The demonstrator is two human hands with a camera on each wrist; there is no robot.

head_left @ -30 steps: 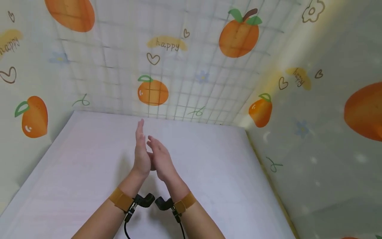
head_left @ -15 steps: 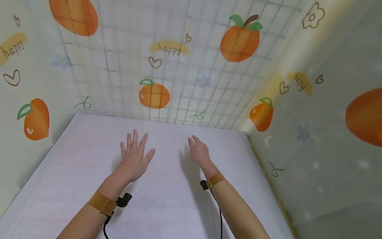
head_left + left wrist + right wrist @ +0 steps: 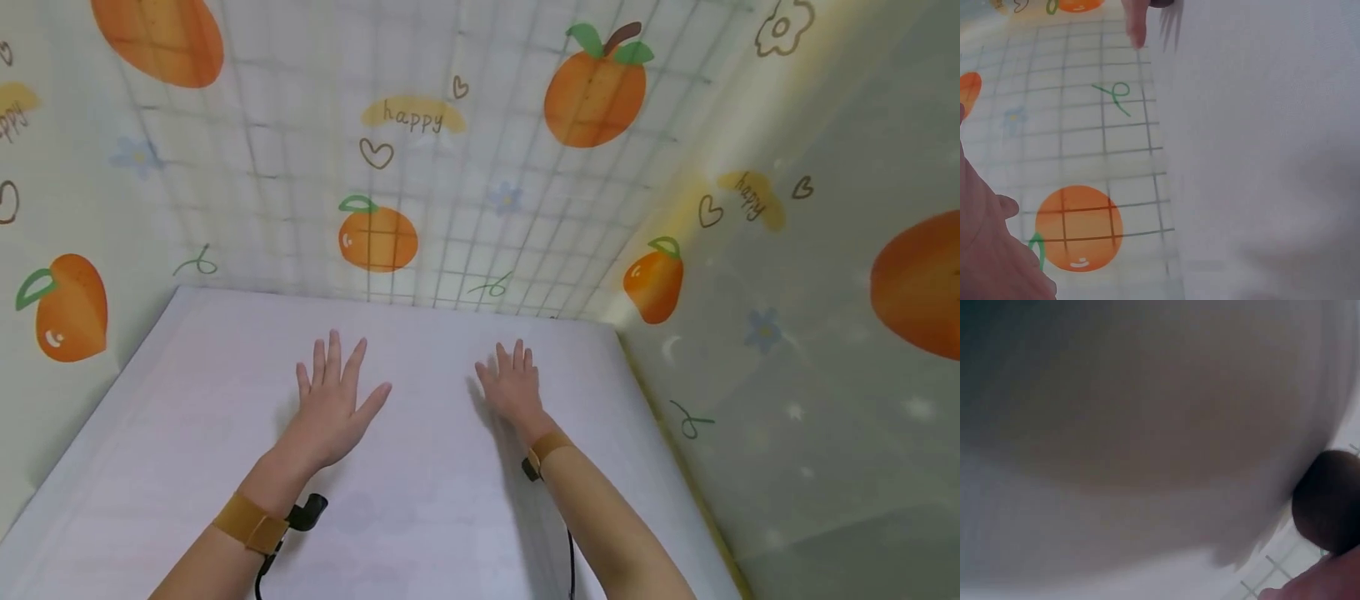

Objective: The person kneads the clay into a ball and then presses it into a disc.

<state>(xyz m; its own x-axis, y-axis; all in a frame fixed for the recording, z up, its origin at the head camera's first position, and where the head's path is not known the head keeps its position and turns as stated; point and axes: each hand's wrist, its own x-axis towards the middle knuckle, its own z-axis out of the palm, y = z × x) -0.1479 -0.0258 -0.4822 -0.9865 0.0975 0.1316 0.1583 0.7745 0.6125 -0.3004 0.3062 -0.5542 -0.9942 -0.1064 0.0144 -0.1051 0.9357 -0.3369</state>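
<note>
Both hands are held out over a white tabletop [image 3: 420, 467], apart from each other and with nothing in them. The left hand [image 3: 330, 417] is spread, back of the hand up, left of the middle in the head view. Farther right, the right hand [image 3: 516, 387] has its fingers spread too, its shadow falling on the tabletop to its left. In the left wrist view part of the left hand [image 3: 991, 244] fills the lower left edge. The right wrist view is mostly blurred shadow, with a bit of the right hand [image 3: 1329, 578] in the lower right corner.
A back wall [image 3: 450, 192] of printed sheeting with oranges and a grid rises behind the tabletop. A similar side wall [image 3: 825, 400] stands on the right. Each wrist wears a tan strap [image 3: 251, 522] with a small black camera [image 3: 307, 512] and cable.
One second ago the hands were close together, palms facing. They have since moved apart, left and right. Over the last half second the right hand has turned and spread its fingers.
</note>
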